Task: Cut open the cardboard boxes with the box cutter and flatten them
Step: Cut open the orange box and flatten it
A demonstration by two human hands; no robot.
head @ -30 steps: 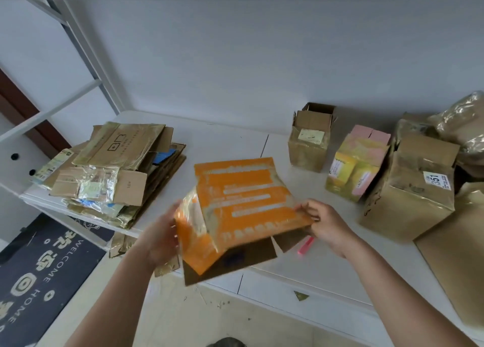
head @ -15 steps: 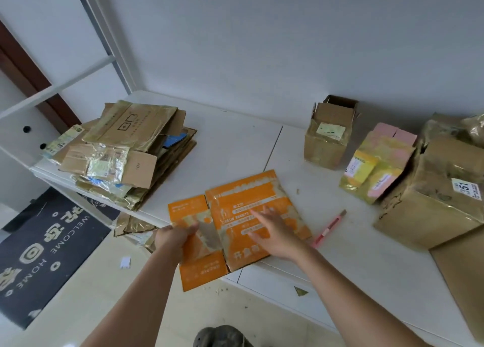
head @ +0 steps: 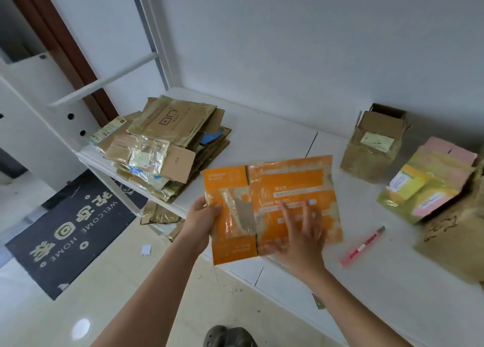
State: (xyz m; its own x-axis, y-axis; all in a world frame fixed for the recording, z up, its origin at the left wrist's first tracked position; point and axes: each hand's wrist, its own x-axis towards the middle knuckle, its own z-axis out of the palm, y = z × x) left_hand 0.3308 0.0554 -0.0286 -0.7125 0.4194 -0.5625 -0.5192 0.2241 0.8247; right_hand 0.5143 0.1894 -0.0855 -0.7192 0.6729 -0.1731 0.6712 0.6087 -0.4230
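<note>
Orange flattened box (head: 288, 189) still on table, left hand (head: 201, 223) gripping edge, right hand (head: 301, 239) now splayed flat

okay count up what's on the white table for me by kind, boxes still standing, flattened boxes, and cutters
Boxes still standing: 3, the open brown box, the yellow and pink box and the large brown box at the right edge.
Flattened: 1 orange box under both hands, plus 1 stack of flattened boxes whose sheets cannot be counted.
Box cutter: 1.
Total: 6.
</note>
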